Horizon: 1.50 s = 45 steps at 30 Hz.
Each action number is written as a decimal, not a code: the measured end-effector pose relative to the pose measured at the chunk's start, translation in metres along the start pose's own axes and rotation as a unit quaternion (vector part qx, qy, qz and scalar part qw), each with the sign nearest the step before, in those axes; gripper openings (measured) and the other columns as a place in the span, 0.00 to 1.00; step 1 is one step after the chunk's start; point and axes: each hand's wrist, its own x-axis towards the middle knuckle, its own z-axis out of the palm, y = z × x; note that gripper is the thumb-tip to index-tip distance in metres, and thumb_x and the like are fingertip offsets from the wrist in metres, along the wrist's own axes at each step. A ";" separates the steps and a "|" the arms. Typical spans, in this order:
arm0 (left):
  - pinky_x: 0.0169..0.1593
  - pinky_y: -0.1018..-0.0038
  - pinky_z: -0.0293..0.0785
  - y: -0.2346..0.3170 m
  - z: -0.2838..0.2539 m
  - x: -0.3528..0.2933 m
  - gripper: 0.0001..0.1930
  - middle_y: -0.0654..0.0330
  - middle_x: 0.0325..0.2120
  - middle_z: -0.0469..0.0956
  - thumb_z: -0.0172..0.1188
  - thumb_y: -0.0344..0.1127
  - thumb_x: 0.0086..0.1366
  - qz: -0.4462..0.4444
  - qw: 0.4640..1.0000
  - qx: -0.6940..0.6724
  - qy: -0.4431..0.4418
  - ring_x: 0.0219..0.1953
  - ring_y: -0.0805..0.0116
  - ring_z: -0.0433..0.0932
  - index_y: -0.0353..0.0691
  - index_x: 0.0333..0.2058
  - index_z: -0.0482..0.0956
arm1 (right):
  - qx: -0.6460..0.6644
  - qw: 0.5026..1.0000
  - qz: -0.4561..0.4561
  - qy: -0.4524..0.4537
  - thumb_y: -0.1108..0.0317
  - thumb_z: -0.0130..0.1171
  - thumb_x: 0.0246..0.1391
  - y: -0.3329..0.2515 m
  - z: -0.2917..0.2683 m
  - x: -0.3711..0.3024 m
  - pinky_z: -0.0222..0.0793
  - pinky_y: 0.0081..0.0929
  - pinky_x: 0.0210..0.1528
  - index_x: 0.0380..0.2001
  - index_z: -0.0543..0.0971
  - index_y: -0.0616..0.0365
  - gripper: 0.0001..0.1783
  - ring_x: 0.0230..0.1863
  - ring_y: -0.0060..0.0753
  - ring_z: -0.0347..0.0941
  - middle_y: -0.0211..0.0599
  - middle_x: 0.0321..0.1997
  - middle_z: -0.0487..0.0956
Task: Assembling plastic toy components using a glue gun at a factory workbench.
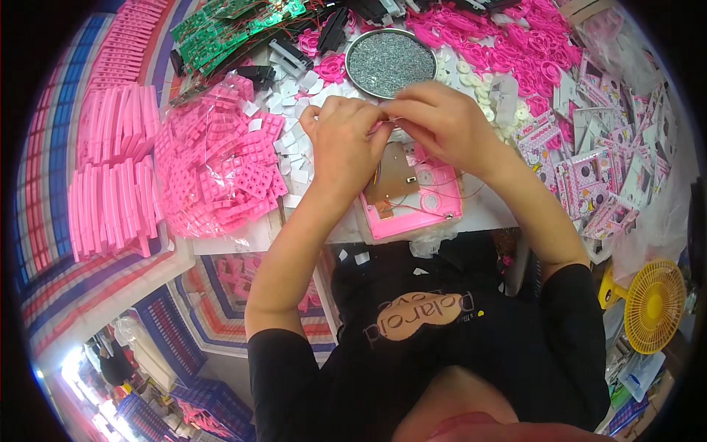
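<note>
Just below a round metal dish, my two hands meet at the fingertips over the far edge of an open pink plastic housing (383, 227). My left hand (345, 140) has its fingers bent and pinched together, with a sliver of pink showing at the tips. The fingers of my right hand (445, 121) are closed against the same spot, and what they grip is mostly hidden. Inside the housing lies a brownish circuit board (394, 177), with thin red and dark wires around it. A round ring moulding (429, 200) shows beside the board.
The metal dish (390, 62) holds many small screws. Pink keypads (213, 162) in clear plastic, white pieces (294, 158) and stacked pink shells (114, 202) lie left. Green circuit boards (236, 33) sit far left, pink loops (515, 51) far right, printed panels (596, 162) and a yellow fan (654, 306) right.
</note>
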 end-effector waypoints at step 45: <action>0.40 0.53 0.71 0.003 0.004 0.034 0.06 0.58 0.30 0.77 0.65 0.37 0.56 0.038 0.965 -0.019 -0.260 0.35 0.52 0.80 0.43 0.26 0.82 | -0.020 0.996 0.084 0.005 0.63 0.69 0.47 -0.004 0.014 -0.040 0.70 0.39 0.43 0.30 0.81 0.53 0.09 0.42 0.42 0.71 0.31 0.34 0.77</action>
